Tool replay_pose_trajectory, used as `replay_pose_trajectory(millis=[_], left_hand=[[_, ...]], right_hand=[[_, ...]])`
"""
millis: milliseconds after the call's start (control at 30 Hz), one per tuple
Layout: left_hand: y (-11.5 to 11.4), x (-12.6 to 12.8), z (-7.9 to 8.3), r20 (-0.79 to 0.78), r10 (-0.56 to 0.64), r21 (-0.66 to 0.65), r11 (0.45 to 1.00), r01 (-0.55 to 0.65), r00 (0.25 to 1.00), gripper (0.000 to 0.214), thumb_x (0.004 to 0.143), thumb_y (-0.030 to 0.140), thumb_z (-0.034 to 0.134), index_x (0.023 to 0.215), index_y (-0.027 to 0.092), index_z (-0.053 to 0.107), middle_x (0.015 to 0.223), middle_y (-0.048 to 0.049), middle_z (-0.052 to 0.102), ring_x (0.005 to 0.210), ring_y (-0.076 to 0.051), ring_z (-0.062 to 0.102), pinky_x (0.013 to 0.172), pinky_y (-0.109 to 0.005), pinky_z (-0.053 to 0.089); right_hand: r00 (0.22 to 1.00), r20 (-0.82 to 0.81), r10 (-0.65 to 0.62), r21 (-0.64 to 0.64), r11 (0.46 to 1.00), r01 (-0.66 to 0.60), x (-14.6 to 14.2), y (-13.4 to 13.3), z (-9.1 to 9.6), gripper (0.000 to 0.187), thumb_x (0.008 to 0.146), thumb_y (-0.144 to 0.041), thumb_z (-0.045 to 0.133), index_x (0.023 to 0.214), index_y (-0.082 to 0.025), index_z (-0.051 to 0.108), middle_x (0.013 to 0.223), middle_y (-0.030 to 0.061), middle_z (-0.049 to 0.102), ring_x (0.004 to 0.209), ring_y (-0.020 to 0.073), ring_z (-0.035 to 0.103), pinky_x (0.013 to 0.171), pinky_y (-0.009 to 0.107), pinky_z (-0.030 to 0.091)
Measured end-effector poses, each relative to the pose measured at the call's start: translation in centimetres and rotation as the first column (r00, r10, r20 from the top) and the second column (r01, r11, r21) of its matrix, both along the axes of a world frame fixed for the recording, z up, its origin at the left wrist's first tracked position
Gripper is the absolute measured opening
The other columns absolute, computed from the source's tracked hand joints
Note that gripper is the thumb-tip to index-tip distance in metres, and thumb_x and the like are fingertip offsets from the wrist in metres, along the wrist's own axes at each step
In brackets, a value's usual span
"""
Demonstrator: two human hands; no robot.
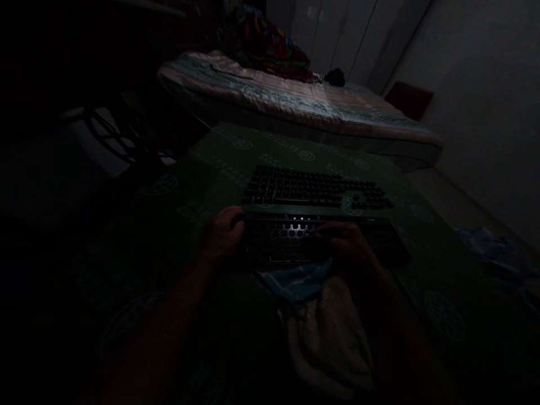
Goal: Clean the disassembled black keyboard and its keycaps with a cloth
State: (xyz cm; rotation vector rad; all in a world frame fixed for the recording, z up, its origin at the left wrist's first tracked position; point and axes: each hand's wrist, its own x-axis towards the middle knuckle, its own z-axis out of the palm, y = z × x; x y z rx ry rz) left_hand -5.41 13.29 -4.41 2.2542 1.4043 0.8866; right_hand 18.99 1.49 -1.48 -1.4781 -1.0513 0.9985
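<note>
A black keyboard base (264,242), its key caps off, lies across the dark green sheet in front of me. Light glints on the bare key sockets near its middle. My left hand (223,232) is closed around the base's left end, thumb on top. Over the middle right of the base, my right hand (343,239) has its fingers pinched together near the sockets; whatever they hold is too dark to make out. Loose black key caps (295,185) are laid out in keyboard order just beyond the base. A blue checked cloth (297,283) sits at the base's near edge.
Pale crumpled fabric (333,332) lies nearest me, below the blue cloth. The printed green sheet (202,185) spreads under everything. Behind stands a bed with a striped mattress (287,104) and a dark red patterned blanket (270,50). A spoked wheel (113,135) is at the left.
</note>
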Motion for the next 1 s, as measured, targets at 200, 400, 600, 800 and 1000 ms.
replay_pose_trajectory(millis=[200,400,600,800,1000], left_hand=[[0.1,0.0,-0.2,0.009,-0.004,-0.004,1.0,0.004,1.0,0.031,0.073,0.026,0.041,0.095,0.016,0.06,0.111,-0.0077,0.062,0.104,-0.022,0.057,0.095,-0.034,0.044],[0.0,-0.1,-0.1,0.005,0.0,-0.007,1.0,0.0,1.0,0.031,0.074,0.026,0.04,0.096,0.018,0.06,0.112,-0.0068,0.062,0.104,-0.022,0.057,0.096,-0.034,0.043],[0.1,-0.1,-0.1,0.003,0.0,-0.008,1.0,0.0,1.0,0.032,0.072,0.026,0.04,0.095,0.018,0.061,0.111,-0.0064,0.063,0.104,-0.022,0.057,0.096,-0.034,0.043],[0.1,0.0,0.0,0.011,-0.001,-0.012,1.0,0.001,1.0,0.031,0.072,0.026,0.04,0.094,0.018,0.061,0.11,-0.0067,0.063,0.103,-0.022,0.057,0.095,-0.034,0.044],[0.3,-0.1,-0.4,0.016,0.004,-0.01,1.0,-0.004,1.0,0.031,0.072,0.026,0.041,0.095,0.018,0.06,0.111,-0.0069,0.062,0.105,-0.022,0.056,0.096,-0.035,0.043]], right_hand=[[0.997,0.069,0.044,-0.006,0.999,-0.043,0.5,-0.1,0.0,0.01,0.059,-0.026,0.067,0.063,-0.017,0.068,0.06,0.0026,0.066,0.056,0.0164,0.06,0.055,0.028,0.048],[0.992,0.121,0.04,-0.007,0.999,-0.04,1.2,-0.5,0.5,0.009,0.058,-0.024,0.066,0.062,-0.016,0.068,0.058,0.0033,0.066,0.053,0.0164,0.06,0.052,0.027,0.048],[0.985,0.16,-0.063,0.067,0.996,0.053,0.9,0.1,-0.4,0.014,0.062,-0.029,0.067,0.067,-0.017,0.069,0.064,0.0037,0.067,0.059,0.0178,0.061,0.056,0.028,0.048],[0.973,0.232,-0.008,0.052,0.999,-0.004,0.4,0.4,-0.5,0.014,0.06,-0.028,0.066,0.067,-0.017,0.07,0.068,0.0049,0.068,0.063,0.0193,0.062,0.058,0.029,0.047],[0.976,0.212,0.052,0.045,0.997,-0.063,0.7,0.1,-0.2,0.015,0.062,-0.029,0.064,0.067,-0.017,0.07,0.064,0.0043,0.068,0.059,0.0181,0.061,0.056,0.029,0.047]])
